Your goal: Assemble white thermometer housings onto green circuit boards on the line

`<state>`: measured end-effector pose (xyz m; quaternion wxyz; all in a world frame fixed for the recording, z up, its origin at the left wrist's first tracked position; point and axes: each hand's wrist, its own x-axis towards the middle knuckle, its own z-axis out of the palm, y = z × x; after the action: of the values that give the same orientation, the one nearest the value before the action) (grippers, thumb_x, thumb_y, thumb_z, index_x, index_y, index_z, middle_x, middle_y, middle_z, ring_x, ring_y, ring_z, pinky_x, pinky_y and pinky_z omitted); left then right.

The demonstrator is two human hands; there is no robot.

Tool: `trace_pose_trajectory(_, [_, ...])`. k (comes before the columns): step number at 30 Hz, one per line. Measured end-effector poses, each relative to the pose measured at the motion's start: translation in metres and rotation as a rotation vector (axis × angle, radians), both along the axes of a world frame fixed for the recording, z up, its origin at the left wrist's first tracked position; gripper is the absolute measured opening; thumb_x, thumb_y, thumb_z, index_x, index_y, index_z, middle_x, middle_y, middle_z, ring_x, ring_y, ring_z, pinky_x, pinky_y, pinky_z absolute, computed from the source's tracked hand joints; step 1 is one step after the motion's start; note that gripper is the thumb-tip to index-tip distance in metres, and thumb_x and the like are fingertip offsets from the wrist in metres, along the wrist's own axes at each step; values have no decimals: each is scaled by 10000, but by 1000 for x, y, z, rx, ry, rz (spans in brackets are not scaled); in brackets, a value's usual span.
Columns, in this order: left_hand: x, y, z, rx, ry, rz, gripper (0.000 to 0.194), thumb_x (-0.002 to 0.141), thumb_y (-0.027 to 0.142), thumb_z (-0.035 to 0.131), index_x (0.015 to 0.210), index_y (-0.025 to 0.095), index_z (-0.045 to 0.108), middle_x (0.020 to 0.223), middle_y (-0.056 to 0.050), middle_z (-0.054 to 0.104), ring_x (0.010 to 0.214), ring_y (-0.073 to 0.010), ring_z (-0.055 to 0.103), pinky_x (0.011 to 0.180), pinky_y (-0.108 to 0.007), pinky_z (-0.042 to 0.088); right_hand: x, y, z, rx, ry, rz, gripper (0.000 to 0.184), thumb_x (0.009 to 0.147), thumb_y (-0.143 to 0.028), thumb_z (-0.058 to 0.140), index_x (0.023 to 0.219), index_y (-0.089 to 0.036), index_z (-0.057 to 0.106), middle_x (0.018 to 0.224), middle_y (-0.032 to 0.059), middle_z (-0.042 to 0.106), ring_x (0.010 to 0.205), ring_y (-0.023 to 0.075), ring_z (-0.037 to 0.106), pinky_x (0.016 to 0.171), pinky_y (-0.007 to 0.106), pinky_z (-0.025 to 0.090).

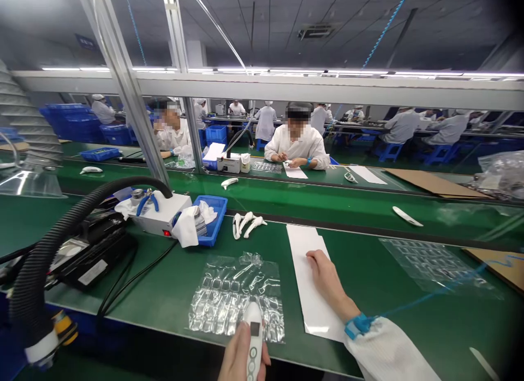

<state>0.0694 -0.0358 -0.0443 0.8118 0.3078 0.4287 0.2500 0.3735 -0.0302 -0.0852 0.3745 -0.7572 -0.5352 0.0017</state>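
My left hand (pixel 239 359) is at the bottom edge of the view, shut around a white handheld device (pixel 254 334) with a small dark window and round buttons. Just behind that device lies a clear plastic bag (pixel 235 299) holding a moulded blister tray. My right hand (pixel 327 277) rests on a long white paper sheet (pixel 311 299), holding nothing. A blue wrist strap (pixel 358 325) circles that wrist, and its thin blue cord runs off to the right.
Three white devices (pixel 248 224) lie beyond the bag, next to a blue bin (pixel 216 222) holding white cloth. To the left stand a white machine (pixel 161 214) and a black hose (pixel 53 250). Clear plastic (pixel 434 266) and cardboard (pixel 501 266) lie right. Across the glass partition, co-workers sit at another green bench.
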Motion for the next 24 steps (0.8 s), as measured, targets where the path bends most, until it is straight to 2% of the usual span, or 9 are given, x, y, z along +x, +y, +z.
trace_pose_trajectory(3, [0,4,-1,37,-53,-78,675,745,750,472,804,105,660,557,-38,582,415,-98,441,418,-226,344,0,-1,10,23,61,-43,208,904,-316,375,856,-187,532,786,77,613,698,211,568,663,340,451])
trace_pose_trajectory(5, [-1,7,-2,69,-120,-81,660,772,729,454,777,101,655,518,-39,571,437,-120,472,441,-236,400,-15,-4,23,21,136,-19,222,897,-347,405,833,-186,543,714,48,598,608,183,547,591,310,443])
trace_pose_trajectory(8, [0,9,-2,92,-179,-52,641,810,691,433,838,91,657,493,-40,576,451,-129,494,453,-231,432,-65,-17,52,-11,427,145,240,893,-397,471,807,-190,557,681,9,554,560,143,510,532,262,420])
trace_pose_trajectory(12, [3,6,-4,75,-188,-34,672,823,709,370,791,93,636,414,-20,526,357,-93,421,365,-190,293,-142,-34,83,-95,729,445,235,905,-379,515,774,-192,574,724,-4,521,622,127,503,562,234,419])
trace_pose_trajectory(14, [4,3,-3,60,-164,-14,678,798,740,375,739,105,607,386,-8,499,333,-87,401,359,-194,272,-165,-37,88,-130,805,532,234,918,-356,508,767,-190,573,759,-2,516,647,125,513,584,233,432])
trace_pose_trajectory(16, [5,0,-2,57,-131,10,658,774,754,403,709,122,576,382,0,491,336,-87,401,367,-198,280,-175,-36,87,-146,814,551,226,927,-334,500,768,-189,570,777,-3,507,659,125,519,595,233,437])
trace_pose_trajectory(24, [3,0,0,54,-101,1,636,769,755,411,718,138,556,403,11,495,354,-87,407,383,-203,294,-172,-32,79,-160,678,534,229,947,-299,472,771,-194,571,763,-13,488,613,110,499,560,233,409])
